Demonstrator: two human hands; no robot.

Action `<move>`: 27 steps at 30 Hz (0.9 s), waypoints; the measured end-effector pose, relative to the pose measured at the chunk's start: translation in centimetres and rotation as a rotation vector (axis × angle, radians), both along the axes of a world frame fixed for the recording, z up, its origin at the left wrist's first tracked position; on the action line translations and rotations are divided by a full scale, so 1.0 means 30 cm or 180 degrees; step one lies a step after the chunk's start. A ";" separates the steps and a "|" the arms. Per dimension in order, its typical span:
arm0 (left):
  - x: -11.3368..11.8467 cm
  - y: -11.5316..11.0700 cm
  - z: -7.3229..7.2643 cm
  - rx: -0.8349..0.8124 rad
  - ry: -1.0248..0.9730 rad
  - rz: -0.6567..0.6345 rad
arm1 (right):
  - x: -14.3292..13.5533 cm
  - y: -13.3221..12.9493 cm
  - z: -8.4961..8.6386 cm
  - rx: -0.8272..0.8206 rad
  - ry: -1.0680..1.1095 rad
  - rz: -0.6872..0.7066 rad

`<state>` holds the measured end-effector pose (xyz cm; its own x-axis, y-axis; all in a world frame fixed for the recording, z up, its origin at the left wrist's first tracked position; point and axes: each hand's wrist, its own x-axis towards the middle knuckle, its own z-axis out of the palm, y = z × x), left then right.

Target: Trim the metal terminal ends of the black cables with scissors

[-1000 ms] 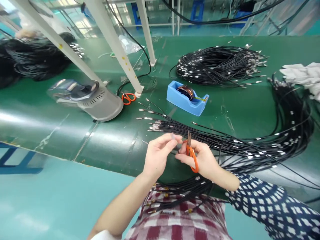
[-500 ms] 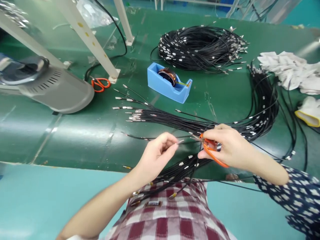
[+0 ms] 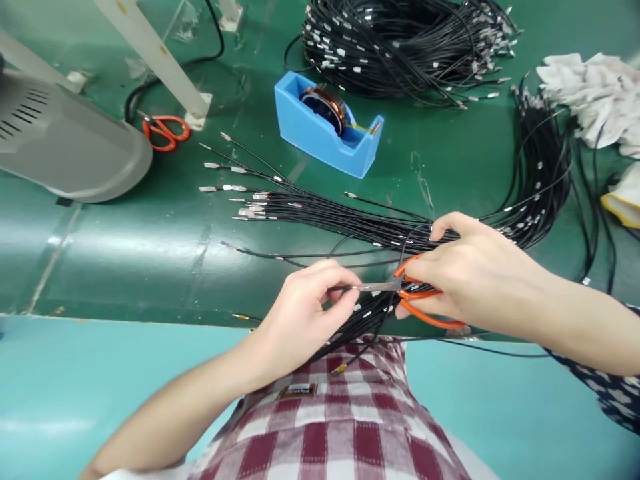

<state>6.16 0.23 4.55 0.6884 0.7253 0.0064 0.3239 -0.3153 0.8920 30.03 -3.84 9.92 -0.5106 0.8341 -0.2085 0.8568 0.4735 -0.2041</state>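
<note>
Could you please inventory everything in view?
Held scissors: 1, orange, centre
Machine: 1, grey, left
Spare scissors: 1, orange, by machine
Tape dispenser: 1, blue, upper centre
Tape roll: 1, brown, in dispenser
Cable coil: 1, black, top
Cables: many, black, centre, right
Cord: 1, black, upper left
Posts: 3, white, upper left
Cloth: unclear, white, right
Bench: 1, green, underneath
Floor: 1, turquoise, bottom
Apron: 1, checked red, bottom
Patterned sleeve: 1, navy, right
Left hand: 1, bare, centre
Right hand: 1, bare, on scissors
</note>
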 end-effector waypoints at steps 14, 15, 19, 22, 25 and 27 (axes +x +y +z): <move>-0.012 -0.005 -0.008 0.0181 -0.0130 -0.0031 | -0.010 0.001 -0.002 -0.0198 0.0080 0.0038; -0.012 -0.006 -0.009 0.0160 -0.0151 -0.0025 | -0.010 0.001 -0.004 -0.0173 0.0067 0.0086; -0.013 -0.008 -0.016 0.0013 -0.0240 0.0006 | -0.005 0.002 -0.026 -0.0247 0.0168 -0.0003; -0.015 -0.009 -0.021 -0.0045 -0.0287 0.0022 | -0.002 0.011 -0.047 -0.0616 0.0423 -0.0276; -0.018 -0.006 -0.021 -0.0050 -0.0292 0.0007 | 0.000 0.020 -0.057 -0.1225 0.0683 -0.0394; -0.021 -0.004 -0.019 -0.0105 -0.0283 0.0003 | 0.000 0.023 -0.054 -0.1541 0.0789 -0.0477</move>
